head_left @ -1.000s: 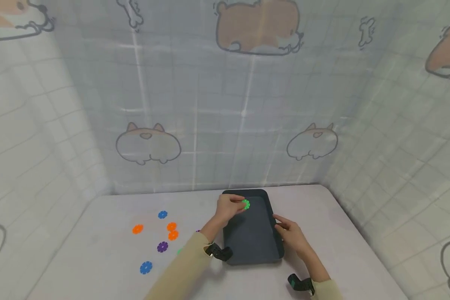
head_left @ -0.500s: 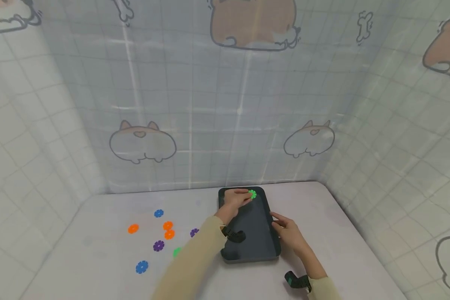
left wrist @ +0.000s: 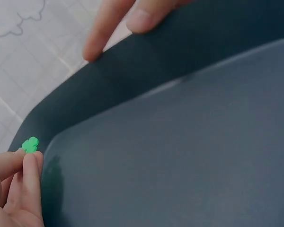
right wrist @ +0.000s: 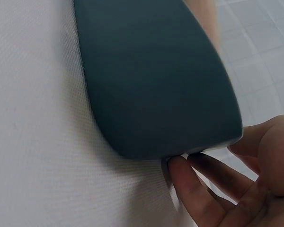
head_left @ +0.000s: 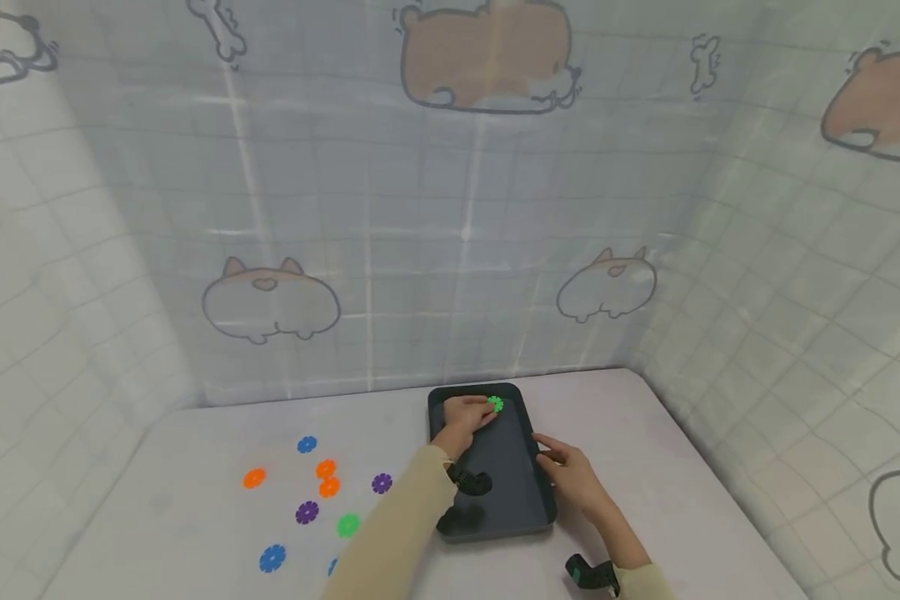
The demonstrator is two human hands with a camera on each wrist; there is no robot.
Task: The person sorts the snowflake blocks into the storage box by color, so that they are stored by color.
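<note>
A small green notched plastic disc (head_left: 497,403) is pinched between the thumb and fingers of my left hand (head_left: 467,413), at the far right corner of a dark rectangular tray (head_left: 506,475). In the left wrist view the green disc (left wrist: 31,144) stands edge-up at the fingertips, in front of the tray's corner wall. My right hand (head_left: 576,482) rests its fingertips against the tray's right side from outside. In the right wrist view those fingers (right wrist: 191,189) touch the tray's outer wall (right wrist: 161,85). The tray's far left part is partly covered by my left hand.
Several notched discs lie on the white table left of the tray: blue (head_left: 272,558), orange (head_left: 254,477), purple (head_left: 307,512) and green (head_left: 348,525). My left sleeve (head_left: 401,525) partly hides another blue disc (head_left: 333,567). A patterned curtain (head_left: 390,250) surrounds the table.
My left hand has reached farther forward and right over the tray with the green disc, to its far right corner. The right hand has stayed at the tray's side. The head view has shifted slightly.
</note>
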